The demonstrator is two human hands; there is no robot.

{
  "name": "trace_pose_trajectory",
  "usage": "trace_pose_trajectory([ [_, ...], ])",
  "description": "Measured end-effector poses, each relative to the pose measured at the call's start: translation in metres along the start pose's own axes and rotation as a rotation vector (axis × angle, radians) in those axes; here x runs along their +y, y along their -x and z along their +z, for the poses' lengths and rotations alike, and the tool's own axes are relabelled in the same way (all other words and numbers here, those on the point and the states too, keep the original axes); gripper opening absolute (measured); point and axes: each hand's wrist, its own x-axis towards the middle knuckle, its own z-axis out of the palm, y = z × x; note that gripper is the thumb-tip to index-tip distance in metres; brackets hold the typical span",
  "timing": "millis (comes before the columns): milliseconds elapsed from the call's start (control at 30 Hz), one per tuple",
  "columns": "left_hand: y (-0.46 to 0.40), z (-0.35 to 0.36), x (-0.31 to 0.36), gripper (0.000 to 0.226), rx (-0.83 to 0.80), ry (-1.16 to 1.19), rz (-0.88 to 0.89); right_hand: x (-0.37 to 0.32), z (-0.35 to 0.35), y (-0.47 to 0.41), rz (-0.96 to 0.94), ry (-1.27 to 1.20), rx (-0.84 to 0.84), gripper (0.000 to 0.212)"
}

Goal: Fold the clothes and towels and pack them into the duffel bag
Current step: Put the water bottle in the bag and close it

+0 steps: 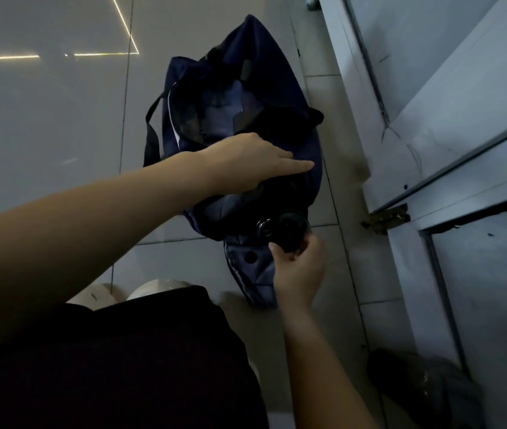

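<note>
Basically, head view only, and it's dim, so detail inside the duffel bag [255, 97] is hard to read. Its top opening gapes; the contents are just dark folds and lighter blue lining, no item identifiable. The bag lies on the tiled floor [45, 125] at centre, long axis running near to far, with a black strap [152, 134] looping off its left side.

Left hand [246, 162] lies across the bag's middle, index finger extended to the right; the other fingers curl down over the bag's edge and are hidden, so can't tell if they grasp fabric. Right hand [300, 267] is at the near end, fingers pinching a dark round object [289, 233]; what it is can't be made out.

A white door [450, 125] sits just right of the bag, hinge [388, 216] near the right hand. Open glossy tile on the left. Dark lap fills the near-left corner; a dark heap [416, 385] at near right is unreadable.
</note>
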Motion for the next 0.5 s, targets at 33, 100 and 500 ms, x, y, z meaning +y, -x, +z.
trace_pose_trajectory([
  [33,-0.001,-0.002,0.001,0.084,-0.004,0.001,0.004,-0.001,0.003,0.001,0.031,-0.001,0.005,0.047],
  [100,-0.003,-0.002,0.008,0.079,-0.035,-0.028,0.021,-0.011,0.009,-0.002,0.051,-0.016,0.027,0.04],
  [500,-0.02,0.019,0.026,0.072,-0.054,0.004,0.047,-0.021,0.026,-0.031,0.205,-0.11,0.083,0.027],
])
